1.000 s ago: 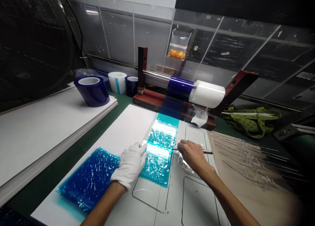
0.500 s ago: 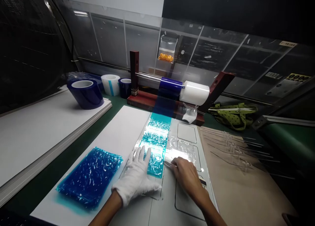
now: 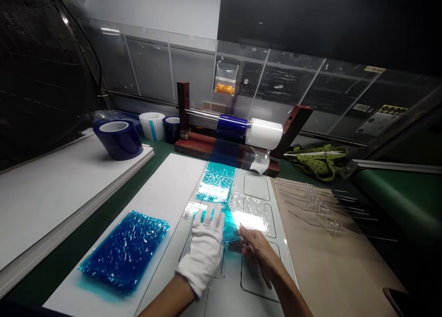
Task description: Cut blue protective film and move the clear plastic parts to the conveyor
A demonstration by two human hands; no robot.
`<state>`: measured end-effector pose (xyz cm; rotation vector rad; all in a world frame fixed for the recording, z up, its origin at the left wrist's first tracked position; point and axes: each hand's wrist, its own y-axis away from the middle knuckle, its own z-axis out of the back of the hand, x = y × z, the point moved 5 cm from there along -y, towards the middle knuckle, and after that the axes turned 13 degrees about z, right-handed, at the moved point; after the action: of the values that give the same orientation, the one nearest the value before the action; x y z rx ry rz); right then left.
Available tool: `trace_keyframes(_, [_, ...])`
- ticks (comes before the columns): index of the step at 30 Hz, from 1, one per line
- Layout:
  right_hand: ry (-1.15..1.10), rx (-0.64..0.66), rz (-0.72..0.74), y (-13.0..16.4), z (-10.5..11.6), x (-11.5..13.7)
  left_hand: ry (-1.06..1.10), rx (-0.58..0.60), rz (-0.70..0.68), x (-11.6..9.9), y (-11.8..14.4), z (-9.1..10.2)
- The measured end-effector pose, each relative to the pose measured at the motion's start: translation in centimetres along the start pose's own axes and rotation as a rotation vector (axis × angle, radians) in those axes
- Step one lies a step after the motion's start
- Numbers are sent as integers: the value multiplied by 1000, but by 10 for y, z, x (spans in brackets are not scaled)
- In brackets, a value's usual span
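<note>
Gloved left hand (image 3: 206,245) slid back toward body since a second ago, now flat, fingers spread, pressing near end of teal film strip (image 3: 216,184) onto clear panel (image 3: 257,280). Bare right hand (image 3: 255,249) came back alongside it, fingers curled at strip's edge; whether thin tool is still pinched, cannot tell. Strip runs from dispenser roll (image 3: 232,123) down to hands, laid flatter than before. Crumpled blue film pile (image 3: 126,250) lies apart on white sheet (image 3: 172,183), unmoved.
</note>
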<state>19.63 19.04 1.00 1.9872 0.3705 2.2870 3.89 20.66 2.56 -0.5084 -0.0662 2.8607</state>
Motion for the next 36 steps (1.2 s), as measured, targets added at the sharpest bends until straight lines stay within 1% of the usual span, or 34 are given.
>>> trace_keyframes(1, [-55, -16, -7, -3, -4, -4, -2, 15, -20, -5, -2, 3])
trace_keyframes(3, [-70, -21, 13, -11, -9, -8, -19, 31, -18, -8, -15, 11])
trace_keyframes(6, [-100, -22, 43, -19, -11, -13, -43, 10, 52, 5, -45, 23])
trace_keyframes(7, [-107, -20, 50, -20, -11, -15, -53, 5, 64, 11, -55, 24])
trace_keyframes(9, [-114, -21, 61, -20, -9, -17, -69, 11, 60, 21, -71, 18])
trace_keyframes(11, [-118, -35, 59, -14, -5, -20, -69, 36, 60, 28, -81, 9])
trace_keyframes(13, [-125, -49, 59, -2, 1, -22, -46, 63, 81, 31, -87, 2])
trace_keyframes(15, [-138, -54, 68, 15, 6, -22, 3, 93, 114, 31, -88, 3])
trace_keyframes(16, [-149, -59, 77, 24, 8, -21, 38, 104, 136, 30, -86, 7])
trace_keyframes(18, [-189, -102, 98, 41, 11, -19, 131, 115, 198, 29, -77, 20])
trace_keyframes(19, [-218, -144, 108, 49, 12, -18, 185, 118, 234, 28, -67, 28])
trace_keyframes(20, [-250, -195, 115, 55, 12, -16, 234, 119, 262, 27, -55, 36])
trace_keyframes(22, [-296, -279, 133, 64, 9, -11, 405, 183, 302, 25, -24, 47])
trace_keyframes(23, [-303, -293, 145, 67, 5, -6, 534, 243, 319, 24, -7, 49])
trace_keyframes(24, [-302, -287, 157, 70, 0, -2, 756, 334, 380, 25, 9, 49])
trace_keyframes(25, [-295, -269, 167, 71, -6, 3, 937, 382, 433, 27, 24, 50])
trace_keyframes(26, [-285, -249, 177, 73, -10, 8, 1099, 391, 490, 31, 35, 52])
trace_keyframes(27, [-273, -238, 185, 76, -14, 13, 1211, 355, 547, 39, 44, 57])
trace_keyframes(28, [-260, -239, 193, 78, -15, 17, 1258, 278, 594, 50, 50, 64])
trace_keyframes(30, [-227, -267, 203, 85, -12, 22, 1271, 102, 672, 80, 57, 85])
trace_keyframes(32, [-188, -302, 200, 91, -5, 23, 1236, -48, 756, 116, 63, 107])
trace_keyframes(34, [-142, -316, 177, 95, 2, 20, 1209, -137, 816, 149, 71, 124])
trace_keyframes(36, [-110, -327, 142, 98, 6, 16, 1184, -178, 854, 173, 77, 132])
